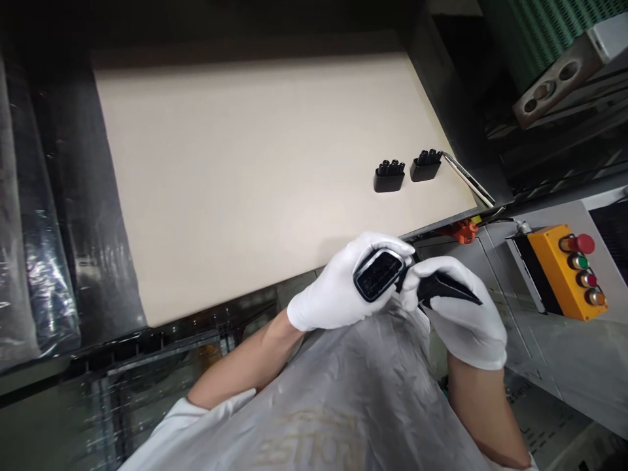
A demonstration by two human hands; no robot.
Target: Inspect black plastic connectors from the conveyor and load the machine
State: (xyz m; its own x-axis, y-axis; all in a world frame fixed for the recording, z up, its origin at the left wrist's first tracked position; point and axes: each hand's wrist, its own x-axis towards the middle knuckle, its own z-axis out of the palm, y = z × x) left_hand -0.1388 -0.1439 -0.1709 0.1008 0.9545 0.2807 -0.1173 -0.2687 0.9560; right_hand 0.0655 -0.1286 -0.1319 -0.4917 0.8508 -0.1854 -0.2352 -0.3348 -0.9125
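Both hands wear white gloves and meet low in front of my body, just off the table's near edge. My left hand (338, 288) is closed around a black hollow part (379, 275) with a rounded rectangular opening and a shiny rim facing up. My right hand (456, 307) is close against the other end of that part, fingers curled and pinching. In it lies a dark, pointed, cloth-like piece (446, 288), whose kind I cannot make out. Where the fingers meet, the contact is partly hidden. Two black blocks with several short posts, one nearer (389, 178) and one farther right (426, 167), stand on the table.
A beige sheet (245, 176) covers the tabletop. A pen-like tool (468, 180) lies at its right edge. An orange control box (566, 271) with several buttons is at right, below a green ribbed machine part (554, 39). Clear plastic (44, 261) hangs at left.
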